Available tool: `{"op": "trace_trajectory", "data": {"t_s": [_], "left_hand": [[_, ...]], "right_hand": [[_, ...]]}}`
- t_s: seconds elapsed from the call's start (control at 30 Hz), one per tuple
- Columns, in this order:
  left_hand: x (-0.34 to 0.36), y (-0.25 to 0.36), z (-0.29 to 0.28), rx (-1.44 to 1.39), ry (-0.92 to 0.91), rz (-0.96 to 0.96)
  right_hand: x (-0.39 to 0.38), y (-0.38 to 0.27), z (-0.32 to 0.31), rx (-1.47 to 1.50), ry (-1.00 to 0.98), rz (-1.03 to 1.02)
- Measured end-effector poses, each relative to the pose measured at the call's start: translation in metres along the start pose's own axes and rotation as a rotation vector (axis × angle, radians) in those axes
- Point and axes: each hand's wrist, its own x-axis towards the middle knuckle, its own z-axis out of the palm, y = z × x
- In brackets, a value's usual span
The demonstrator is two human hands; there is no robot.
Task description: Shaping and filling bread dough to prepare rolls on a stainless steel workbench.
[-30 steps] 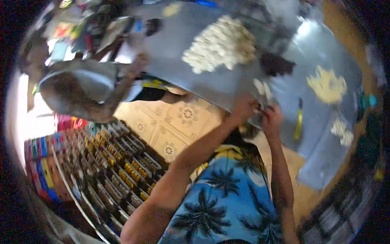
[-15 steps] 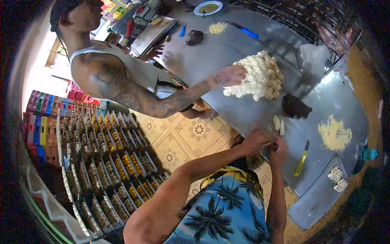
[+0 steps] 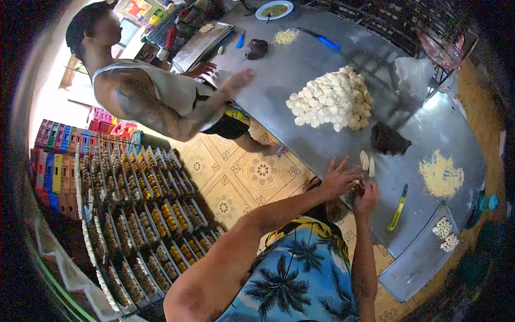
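Note:
At the table's near edge my left hand (image 3: 342,178) is open, its fingers stretched and spread over my right hand (image 3: 366,198). The right fingers are curled round a small pale piece of dough (image 3: 356,183), mostly hidden between the hands. Just beyond them lie two pale dough strips (image 3: 367,162). Behind those rest a dark brown lump (image 3: 390,140) and a big heap of white dough pieces (image 3: 337,99). To the right of my right hand is a yellow utility knife (image 3: 398,208).
On the metal table (image 3: 300,145) are flour (image 3: 441,174), a blue-handled knife (image 3: 328,43), a plate (image 3: 274,10) and a tray (image 3: 410,279) with white shaped pieces. At left stand a co-worker (image 3: 145,102), a rack of filled trays (image 3: 145,214) and stacked crates (image 3: 56,161).
My left fingers have spread out, and both hands remain close together at the table edge. The co-worker's hand has drawn back left from the dough heap.

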Motion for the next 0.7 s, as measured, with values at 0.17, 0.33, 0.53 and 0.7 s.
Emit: {"op": "trace_trajectory", "data": {"t_s": [0.17,0.33,0.53,0.7], "left_hand": [[0.001,-0.006,0.003,0.045,-0.276,0.023],[0.004,-0.015,0.012,0.039,-0.153,0.068],[0.0,-0.022,0.014,-0.03,-0.158,0.045],[-0.005,-0.023,0.02,-0.014,-0.075,0.131]], "right_hand": [[0.002,-0.005,-0.008,0.231,-0.212,0.173],[0.0,-0.009,-0.013,0.102,-0.059,0.063],[-0.007,0.002,-0.007,0.202,-0.097,0.042],[-0.012,0.008,0.003,0.249,-0.112,0.229]]}}
